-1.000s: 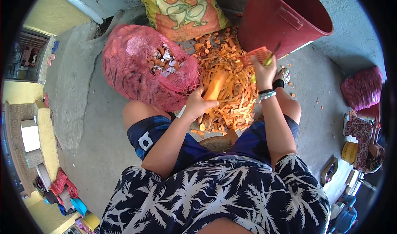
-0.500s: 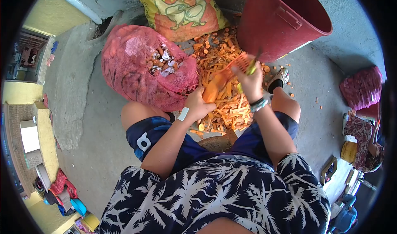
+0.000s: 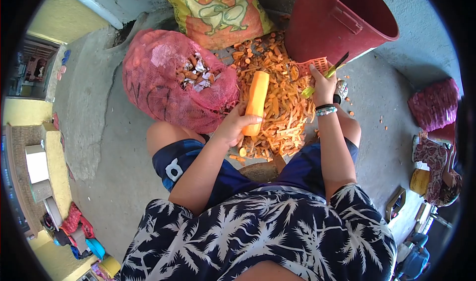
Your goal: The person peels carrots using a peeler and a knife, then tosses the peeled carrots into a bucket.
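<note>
In the head view, a peeled carrot (image 3: 257, 100) stands out bright orange, its lower end gripped by my left hand (image 3: 234, 125). The thumb lies across the carrot. My right hand (image 3: 325, 88) is closed around an orange peeler (image 3: 311, 67) with a perforated plate. The same hand also holds a knife (image 3: 341, 60) with a dark blade and a yellow-green handle. The peeler is apart from the carrot, to its right. Below both hands spreads a heap of carrot peelings (image 3: 282, 117) with cut ends among them.
A pink mesh sack (image 3: 163, 92) of carrots lies to the left, torn open on top. Behind stands a yellow and orange sack (image 3: 218, 15) with printed chickens. A tall red bin (image 3: 320, 33) is at the back right. A purple bundle (image 3: 434, 105) sits far right.
My right hand has moved right with the peeler and knife, away from the carrot. The carrot is now tipped more upright in my left hand and fully visible.
</note>
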A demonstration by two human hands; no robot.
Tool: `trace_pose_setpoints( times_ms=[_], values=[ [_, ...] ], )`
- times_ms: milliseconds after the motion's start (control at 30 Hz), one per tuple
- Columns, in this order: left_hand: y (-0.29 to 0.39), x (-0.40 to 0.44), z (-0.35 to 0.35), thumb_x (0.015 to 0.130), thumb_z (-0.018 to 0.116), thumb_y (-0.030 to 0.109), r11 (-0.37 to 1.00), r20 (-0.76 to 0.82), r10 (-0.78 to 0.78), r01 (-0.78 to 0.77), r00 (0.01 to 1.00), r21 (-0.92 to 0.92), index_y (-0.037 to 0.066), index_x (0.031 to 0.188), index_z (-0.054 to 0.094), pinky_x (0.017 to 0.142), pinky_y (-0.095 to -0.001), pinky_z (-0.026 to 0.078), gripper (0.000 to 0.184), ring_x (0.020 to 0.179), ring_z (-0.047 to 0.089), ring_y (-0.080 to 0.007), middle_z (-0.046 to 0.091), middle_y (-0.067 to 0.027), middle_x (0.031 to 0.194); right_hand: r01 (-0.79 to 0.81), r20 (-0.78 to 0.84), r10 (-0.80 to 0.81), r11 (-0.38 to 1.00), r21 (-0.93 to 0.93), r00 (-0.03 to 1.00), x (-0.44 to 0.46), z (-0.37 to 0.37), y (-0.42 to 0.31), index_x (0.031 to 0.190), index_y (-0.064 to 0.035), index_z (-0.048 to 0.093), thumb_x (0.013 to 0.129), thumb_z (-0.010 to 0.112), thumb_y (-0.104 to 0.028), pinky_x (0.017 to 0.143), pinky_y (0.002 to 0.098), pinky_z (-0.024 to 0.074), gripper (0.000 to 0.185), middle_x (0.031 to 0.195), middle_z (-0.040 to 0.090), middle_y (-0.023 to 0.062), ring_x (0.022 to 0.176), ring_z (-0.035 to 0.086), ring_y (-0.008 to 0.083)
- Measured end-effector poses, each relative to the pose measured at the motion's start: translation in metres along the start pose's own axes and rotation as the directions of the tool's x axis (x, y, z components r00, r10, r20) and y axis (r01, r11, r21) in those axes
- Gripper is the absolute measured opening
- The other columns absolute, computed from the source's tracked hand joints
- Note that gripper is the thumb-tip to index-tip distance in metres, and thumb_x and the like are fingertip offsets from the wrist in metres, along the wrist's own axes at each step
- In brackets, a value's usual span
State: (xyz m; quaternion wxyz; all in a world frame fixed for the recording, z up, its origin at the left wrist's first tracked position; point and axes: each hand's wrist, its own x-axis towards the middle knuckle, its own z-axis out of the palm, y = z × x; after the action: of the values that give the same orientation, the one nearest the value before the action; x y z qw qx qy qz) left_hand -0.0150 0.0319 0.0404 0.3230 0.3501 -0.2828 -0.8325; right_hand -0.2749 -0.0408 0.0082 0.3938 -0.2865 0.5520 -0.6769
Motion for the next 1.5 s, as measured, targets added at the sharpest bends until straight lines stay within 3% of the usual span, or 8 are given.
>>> trace_pose_setpoints(
  times_ms=[333,700,867,933,1133,1300,1367,1500],
  values=[
    [-0.001,0.003,0.010,0.056,0.080,0.019,0.726,-0.099,0.435,-0.284,0.895,0.626,-0.003,0.118,0.041,0.083,-0.0279,0.043,0.076,0.093,0.054,-0.0163,0.054,-0.0095,0.102,-0.119,0.102,0.114,0.992,0.041,0.988,-0.027,0.014,-0.009,0.106,-0.0018,0.047,0.077,0.065,-0.001,0.042,0.0181,0.0375,0.034,0.075,0.057,0.0008,0.051,0.048,0.0052],
    [0.003,0.000,0.018,0.058,0.076,0.008,0.774,-0.024,0.384,-0.307,0.923,0.554,-0.005,0.121,0.038,0.088,-0.0295,0.042,0.075,0.100,0.052,-0.0167,0.053,-0.0105,0.108,-0.079,0.627,0.193,0.976,-0.205,0.755,-0.057,0.037,-0.048,0.112,-0.0025,0.049,0.071,0.072,-0.006,0.066,0.0241,0.0464,0.047,0.090,0.058,0.0019,0.079,0.056,0.0107],
    [-0.014,0.007,-0.011,0.059,0.072,0.002,0.594,-0.005,0.381,-0.240,0.925,0.768,-0.002,0.129,0.034,0.091,-0.0296,0.038,0.080,0.104,0.048,-0.0167,0.049,-0.0073,0.114,0.363,0.032,-0.362,0.920,-0.150,0.932,-0.002,0.027,-0.013,0.099,-0.0045,0.052,0.072,0.069,0.003,0.070,0.0256,0.0483,0.033,0.091,0.059,0.0039,0.082,0.057,0.0136],
    [-0.007,-0.001,-0.003,0.059,0.073,0.005,0.541,0.009,0.308,-0.183,0.951,0.821,-0.004,0.127,0.035,0.088,-0.0294,0.041,0.078,0.104,0.049,-0.0161,0.050,-0.0091,0.110,0.297,-0.222,-0.278,0.954,0.053,0.934,0.025,0.005,-0.007,0.103,-0.0054,0.048,0.074,0.066,0.004,0.060,0.0219,0.0483,0.035,0.087,0.059,0.0043,0.072,0.058,0.0119],
    [0.024,-0.006,0.002,0.058,0.075,0.017,0.440,0.074,0.479,-0.312,0.875,0.842,-0.002,0.103,0.052,0.076,-0.0298,0.048,0.054,0.085,0.060,-0.0179,0.060,-0.0109,0.091,-0.029,-0.102,0.045,0.989,0.146,0.994,0.010,-0.021,0.005,0.102,-0.0053,0.046,0.078,0.064,0.002,0.039,0.0194,0.0365,0.031,0.073,0.057,0.0022,0.047,0.047,0.0069],
    [0.028,-0.001,-0.002,0.070,0.069,0.022,0.885,0.014,0.442,-0.439,0.897,0.152,0.007,0.113,0.051,0.082,-0.0343,0.046,0.049,0.096,0.057,-0.0201,0.058,-0.0076,0.103,-0.112,0.016,0.111,0.991,0.069,0.994,-0.011,0.000,0.007,0.088,-0.0071,0.050,0.080,0.062,-0.001,0.039,0.0191,0.0349,0.016,0.067,0.054,-0.0012,0.045,0.045,0.0062],
    [0.027,0.003,0.009,0.085,0.056,0.035,0.820,-0.046,0.445,-0.428,0.894,-0.379,0.010,0.120,0.046,0.083,-0.0382,0.045,0.045,0.107,0.053,-0.0234,0.055,-0.0084,0.112,-0.138,0.059,0.134,0.989,0.060,0.989,-0.022,0.009,0.010,0.087,-0.0071,0.052,0.080,0.062,-0.002,0.038,0.0185,0.0347,0.013,0.068,0.054,-0.0024,0.046,0.044,0.0049],
    [0.013,0.013,0.001,0.088,0.051,0.034,0.752,-0.005,0.295,-0.236,0.955,-0.616,0.006,0.120,0.045,0.074,-0.0373,0.050,0.043,0.097,0.056,-0.0234,0.056,-0.0106,0.106,0.047,0.152,-0.027,0.990,-0.135,0.988,-0.023,0.010,0.021,0.100,-0.0018,0.052,0.078,0.064,-0.003,0.048,0.0227,0.0439,0.026,0.080,0.059,0.0010,0.057,0.053,0.0100]
  ],
)
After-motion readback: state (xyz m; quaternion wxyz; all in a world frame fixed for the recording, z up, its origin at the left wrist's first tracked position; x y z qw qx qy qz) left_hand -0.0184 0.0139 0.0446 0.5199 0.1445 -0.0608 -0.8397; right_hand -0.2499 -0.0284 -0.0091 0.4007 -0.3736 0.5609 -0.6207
